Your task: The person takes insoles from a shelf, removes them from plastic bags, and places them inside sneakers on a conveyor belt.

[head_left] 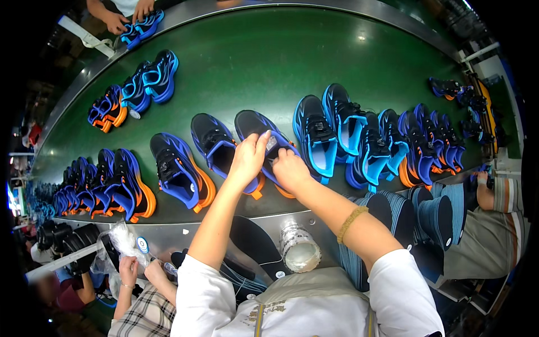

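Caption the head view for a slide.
Left hand and right hand at the opening of a dark shoe, with other sneakers standing nearby on a green work surface.

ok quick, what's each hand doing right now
Left hand: holding the shoe by its collar.
Right hand: fingers in the shoe's opening; can't tell whether they grip anything.

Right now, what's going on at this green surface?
A person is working on a black-and-purple sneaker standing on the green surface. Their left hand touches its collar; their right hand is at the opening, fingertips hidden. A similar sneaker sits just to the left, black-and-blue sneakers to the right. Stacked insoles lie along the near edge. At lower left, a co-worker's hands are near clear plastic.
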### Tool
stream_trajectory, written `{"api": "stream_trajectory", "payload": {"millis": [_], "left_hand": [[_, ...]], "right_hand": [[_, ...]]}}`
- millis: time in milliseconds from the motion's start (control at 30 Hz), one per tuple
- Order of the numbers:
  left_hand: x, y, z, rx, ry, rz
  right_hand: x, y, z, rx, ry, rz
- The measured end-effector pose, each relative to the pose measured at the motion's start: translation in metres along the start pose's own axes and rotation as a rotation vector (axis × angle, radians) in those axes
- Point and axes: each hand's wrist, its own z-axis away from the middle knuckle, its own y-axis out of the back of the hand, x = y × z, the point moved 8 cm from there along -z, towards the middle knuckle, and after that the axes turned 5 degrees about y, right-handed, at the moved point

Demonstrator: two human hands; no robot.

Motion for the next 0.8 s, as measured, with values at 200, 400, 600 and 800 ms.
{"api": "stream_trajectory", "payload": {"millis": [200,400,600,800], "left_hand": [[-0.004,-0.005,0.003,0.077,-0.256,-0.125],[0.007,-0.009,0.016,0.121,-0.519,-0.319],[-0.003,0.001,0.004,0.216,-0.160,0.000],[0.021,0.004,0.020,0.418,-0.572,-0.475]], "right_hand": [[0.002,-0.022,-0.004,-0.288,0.003,-0.027],[-0.004,-0.034,0.007,-0.760,0.141,0.152],[-0.010,-0.051,0.006,-0.775,0.400,0.434],[-0.022,-0.002,0.021,-0.878,0.365,-0.024]]}}
